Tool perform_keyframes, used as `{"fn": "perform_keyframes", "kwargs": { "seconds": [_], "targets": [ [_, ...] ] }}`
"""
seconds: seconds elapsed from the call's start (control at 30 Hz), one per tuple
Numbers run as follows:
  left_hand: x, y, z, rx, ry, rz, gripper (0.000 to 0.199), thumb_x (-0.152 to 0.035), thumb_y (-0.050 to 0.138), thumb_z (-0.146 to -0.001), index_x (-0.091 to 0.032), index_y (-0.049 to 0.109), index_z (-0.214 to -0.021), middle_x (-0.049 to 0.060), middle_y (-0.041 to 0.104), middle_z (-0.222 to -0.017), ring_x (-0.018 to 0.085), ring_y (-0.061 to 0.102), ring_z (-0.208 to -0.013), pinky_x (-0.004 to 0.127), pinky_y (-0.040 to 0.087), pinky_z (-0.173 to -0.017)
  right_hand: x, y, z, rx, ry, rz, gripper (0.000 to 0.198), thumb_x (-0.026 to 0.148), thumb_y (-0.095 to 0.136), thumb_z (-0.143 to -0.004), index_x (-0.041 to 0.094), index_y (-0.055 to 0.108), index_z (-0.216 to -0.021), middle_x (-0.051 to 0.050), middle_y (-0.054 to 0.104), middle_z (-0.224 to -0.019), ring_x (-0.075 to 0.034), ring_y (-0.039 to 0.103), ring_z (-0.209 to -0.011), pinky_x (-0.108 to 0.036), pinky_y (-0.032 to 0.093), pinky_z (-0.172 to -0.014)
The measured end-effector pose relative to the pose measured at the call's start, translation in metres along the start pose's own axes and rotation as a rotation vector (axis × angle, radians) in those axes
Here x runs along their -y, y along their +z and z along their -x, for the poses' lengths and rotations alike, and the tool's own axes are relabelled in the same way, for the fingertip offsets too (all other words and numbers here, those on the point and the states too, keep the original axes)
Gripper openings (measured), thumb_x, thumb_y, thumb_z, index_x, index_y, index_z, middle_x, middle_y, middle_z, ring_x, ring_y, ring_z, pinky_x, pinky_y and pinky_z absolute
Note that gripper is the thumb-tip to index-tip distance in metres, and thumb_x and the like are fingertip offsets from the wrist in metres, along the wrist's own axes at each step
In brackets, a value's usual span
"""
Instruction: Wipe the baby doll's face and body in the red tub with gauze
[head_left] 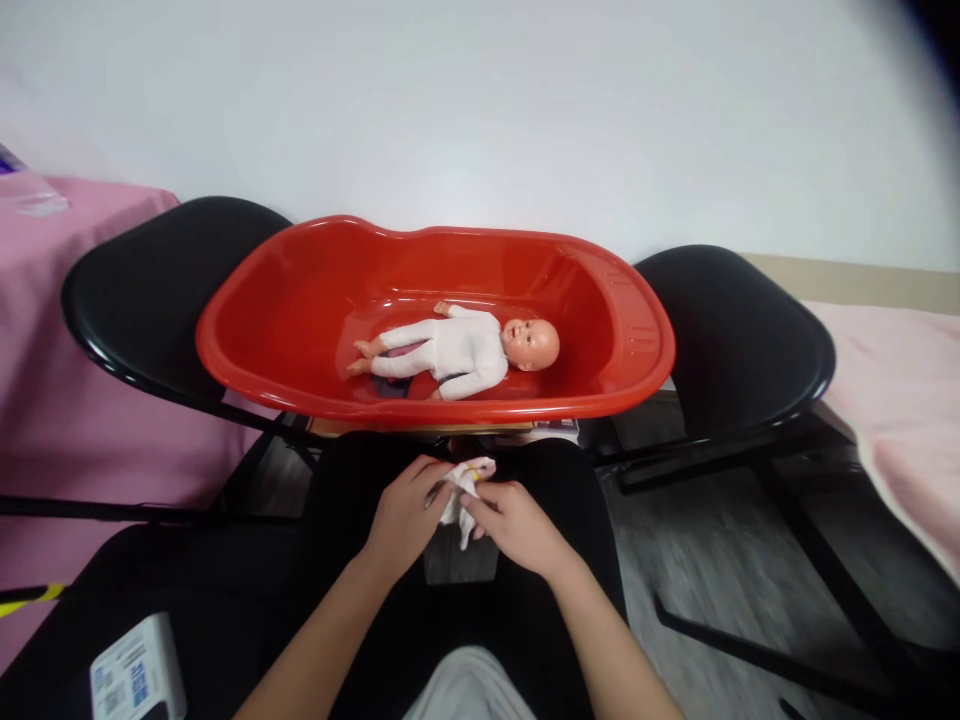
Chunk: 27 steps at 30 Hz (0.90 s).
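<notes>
A crumpled white cloth [466, 480], with a small yellow mark on it, is held between my two hands over my lap. My left hand [411, 508] has its fingers closed on the cloth's left side. From the other side my right hand [519, 520] pinches it, and a loose end hangs down between them. Beyond my hands a baby doll [469, 345] in a white suit lies on its back in a red baby bathtub [495, 408], head to the right. Some fingertips are hidden by the cloth.
The tub spans a black chair seat [142, 290] at left and another black seat [739, 340] at right. Pink cloth [45, 300] hangs at far left, pale pink cloth [907, 400] at far right. A white box with a label [135, 670] lies at lower left.
</notes>
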<state>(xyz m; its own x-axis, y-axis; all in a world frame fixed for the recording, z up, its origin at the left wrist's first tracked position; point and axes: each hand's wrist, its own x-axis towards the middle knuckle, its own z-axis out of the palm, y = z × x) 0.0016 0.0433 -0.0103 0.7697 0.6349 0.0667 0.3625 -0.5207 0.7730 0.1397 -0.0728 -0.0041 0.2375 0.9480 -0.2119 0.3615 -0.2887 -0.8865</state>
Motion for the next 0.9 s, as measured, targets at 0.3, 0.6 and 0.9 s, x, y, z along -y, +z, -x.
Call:
{"fn": "perform_keyframes", "kwargs": {
  "seconds": [0.3, 0.6, 0.9],
  "targets": [
    [-0.004, -0.008, -0.003, 0.118, -0.136, 0.314, 0.023, -0.035, 0.059, -0.088, -0.020, 0.072, -0.100, 0.001, 0.064, -0.090, 0.014, 0.061, -0.081, 0.024, 0.047, -0.070, 0.013, -0.005, 0.003, 0.053, -0.094, -0.002, 0.019, 0.036, 0.054, -0.092, 0.022, 0.065, -0.096, 0.001, 0.068, -0.092, -0.012, 0.061, -0.082, -0.022, 0.043, -0.075],
    [-0.007, -0.012, -0.004, 0.260, -0.209, 0.523, 0.022, -0.030, 0.055, -0.089, -0.017, 0.072, -0.090, 0.002, 0.067, -0.081, 0.014, 0.063, -0.073, 0.026, 0.053, -0.070, 0.009, -0.001, 0.002, -0.068, -0.061, 0.185, 0.018, 0.032, 0.058, -0.088, 0.022, 0.063, -0.103, -0.002, 0.067, -0.097, -0.016, 0.062, -0.084, -0.024, 0.042, -0.074],
    [0.012, -0.003, -0.001, -0.038, 0.027, 0.184, 0.052, -0.008, 0.054, -0.077, -0.027, 0.059, -0.125, 0.004, 0.050, -0.135, 0.018, 0.048, -0.128, 0.038, 0.039, -0.112, 0.005, -0.009, 0.005, -0.123, -0.135, 0.206, 0.016, 0.013, 0.041, -0.089, 0.020, 0.056, -0.089, -0.002, 0.059, -0.087, -0.015, 0.055, -0.084, -0.025, 0.042, -0.077]
  ]
}}
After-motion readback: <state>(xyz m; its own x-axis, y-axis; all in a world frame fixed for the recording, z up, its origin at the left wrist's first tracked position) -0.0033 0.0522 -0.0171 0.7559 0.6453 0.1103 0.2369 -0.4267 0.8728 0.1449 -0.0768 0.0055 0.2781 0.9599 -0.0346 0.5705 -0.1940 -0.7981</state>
